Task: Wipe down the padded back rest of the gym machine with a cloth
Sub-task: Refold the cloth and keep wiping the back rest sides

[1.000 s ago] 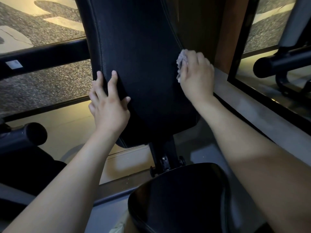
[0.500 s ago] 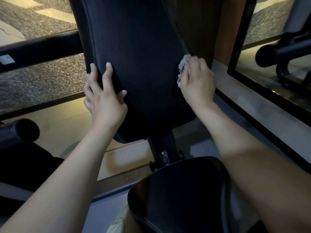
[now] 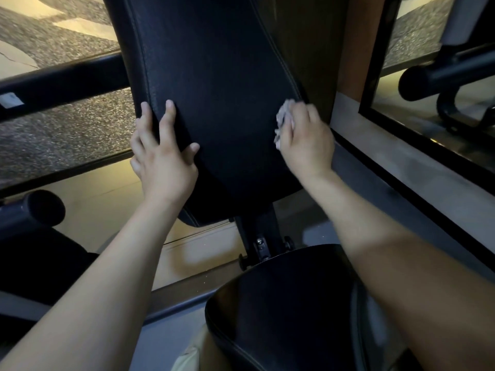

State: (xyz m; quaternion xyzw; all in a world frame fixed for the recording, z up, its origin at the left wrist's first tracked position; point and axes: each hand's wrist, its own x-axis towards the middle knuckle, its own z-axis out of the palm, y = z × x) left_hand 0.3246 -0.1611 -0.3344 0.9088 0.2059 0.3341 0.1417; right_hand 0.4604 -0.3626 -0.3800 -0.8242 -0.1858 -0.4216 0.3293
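The black padded back rest (image 3: 217,84) fills the middle of the head view, tilted away from me. My left hand (image 3: 163,153) grips its lower left edge, fingers behind and along the edge, thumb on the front face. My right hand (image 3: 305,137) holds a crumpled grey cloth (image 3: 282,120) against the lower right edge of the pad, near the stitched seam. Most of the cloth is hidden under the fingers.
The black padded seat (image 3: 284,306) lies below, joined by a bolted post (image 3: 261,236). Black padded bars stand at left (image 3: 45,207) and right (image 3: 426,79). A horizontal black bar (image 3: 61,81) crosses behind the pad. A grey ledge (image 3: 417,167) and glass panels run along the right.
My right hand with the cloth has slid down along the right edge of the back rest. My left hand keeps its grip on the left edge.
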